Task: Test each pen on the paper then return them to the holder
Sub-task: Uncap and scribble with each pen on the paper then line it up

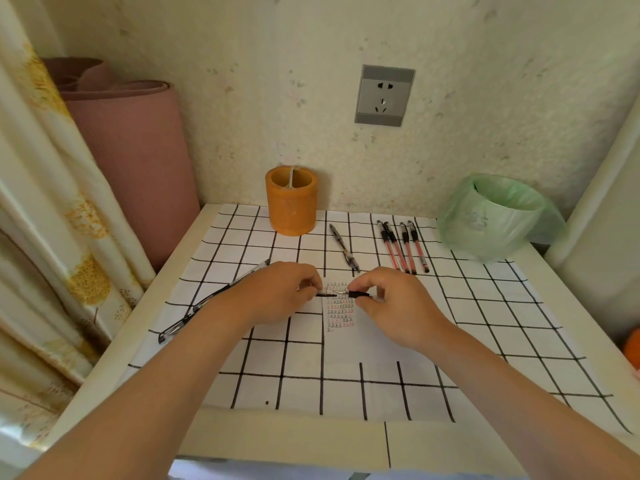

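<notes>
Both hands meet over a small white paper (341,315) covered in rows of red and black marks. My right hand (391,303) pinches a black pen (358,294) with its tip pointing left. My left hand (280,292) pinches the pen's black cap (325,295), just apart from the tip. An orange cylindrical holder (291,205) stands at the back against the wall. Several red pens (403,245) lie side by side right of it. One dark pen (344,248) lies between holder and red pens. Two clear pens (207,301) lie to the left, partly under my left forearm.
A white cloth with a black grid (485,323) covers the small table. A bin lined with a green bag (498,216) stands at the back right. A rolled pink mat (138,161) and a curtain (45,209) stand at the left. A wall socket (384,95) sits above.
</notes>
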The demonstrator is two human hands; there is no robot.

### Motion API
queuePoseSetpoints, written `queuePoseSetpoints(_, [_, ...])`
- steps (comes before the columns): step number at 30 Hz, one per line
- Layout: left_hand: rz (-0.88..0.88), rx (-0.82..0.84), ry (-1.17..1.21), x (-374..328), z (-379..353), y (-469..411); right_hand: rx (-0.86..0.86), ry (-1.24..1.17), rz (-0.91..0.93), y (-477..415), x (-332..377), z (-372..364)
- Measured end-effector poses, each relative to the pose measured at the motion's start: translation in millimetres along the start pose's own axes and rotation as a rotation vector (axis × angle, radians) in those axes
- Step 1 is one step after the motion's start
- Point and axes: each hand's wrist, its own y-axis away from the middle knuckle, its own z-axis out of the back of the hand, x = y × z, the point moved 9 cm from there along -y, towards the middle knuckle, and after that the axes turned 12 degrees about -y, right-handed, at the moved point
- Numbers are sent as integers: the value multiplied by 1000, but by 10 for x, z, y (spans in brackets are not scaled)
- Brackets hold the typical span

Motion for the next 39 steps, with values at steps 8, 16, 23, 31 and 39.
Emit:
queuePoseSetpoints(8, [-34,14,4,-146,11,48,80,47,102,-3,73,-128])
queuePoseSetpoints(16, [-22,145,350,-340,-109,92,154,324,292,131,253,-247])
queuePoseSetpoints(23, [-45,266,382,-473,-230,169,73,490,311,143,318,-261])
queuePoseSetpoints(31, [63,192,243,-348,75,77,140,215,243,121,278,-241])
queuePoseSetpoints(39, [114,-224,445,-523,442,-170,-92,-63,130,31,44,304])
